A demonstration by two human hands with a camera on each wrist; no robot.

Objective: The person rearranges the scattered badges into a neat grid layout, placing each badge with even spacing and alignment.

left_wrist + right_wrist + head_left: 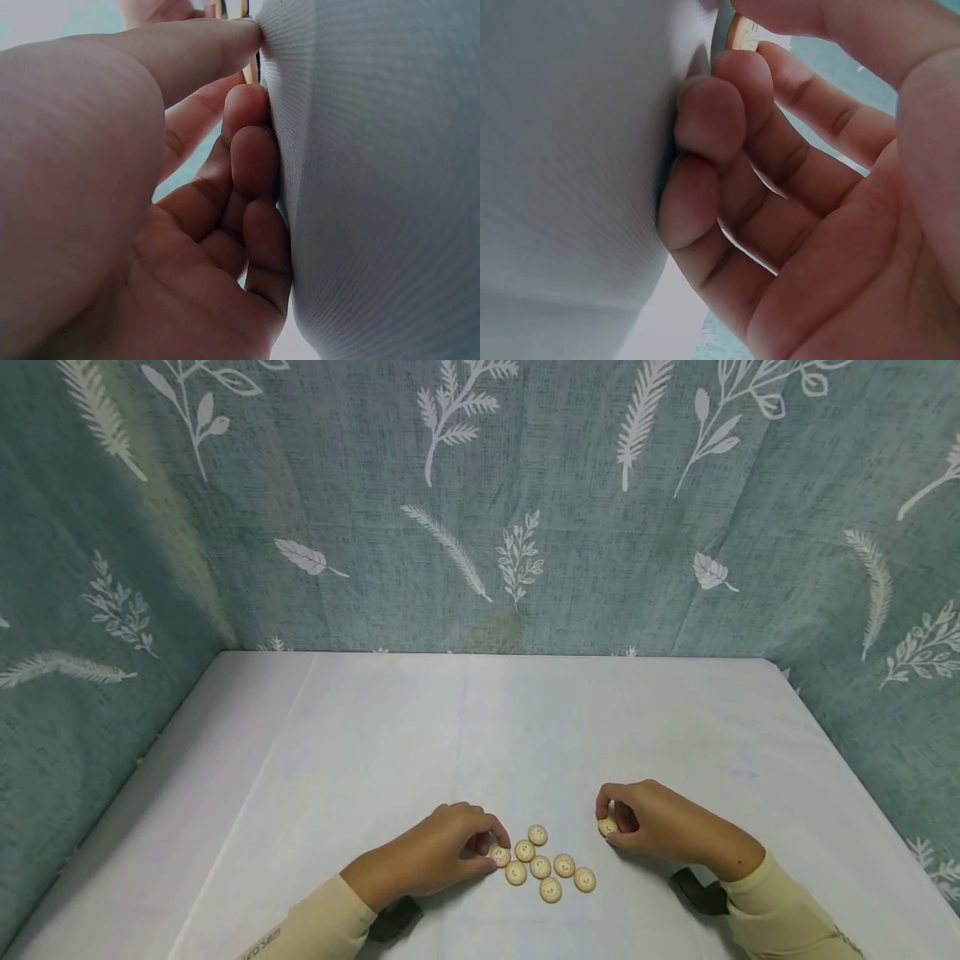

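Several round, cream-coloured buttons lie in a loose cluster on the white cloth in the head view, among them one button (551, 890) at the near side. My left hand (435, 852) has its thumb and index finger around a button (499, 857) at the cluster's left edge. To the right of the cluster, my right hand (660, 822) pinches another button (607, 827) between thumb and index finger, tilted on the cloth. The right wrist view shows part of that button (742, 33) at the fingertips. Only thin edges appear past the left thumb in the left wrist view.
A white cloth (360, 735) covers the table. Green leaf-patterned fabric (570, 568) hangs behind it and along both sides. Dark wrist devices sit under both wrists, the left one (395, 918) and the right one (701, 892).
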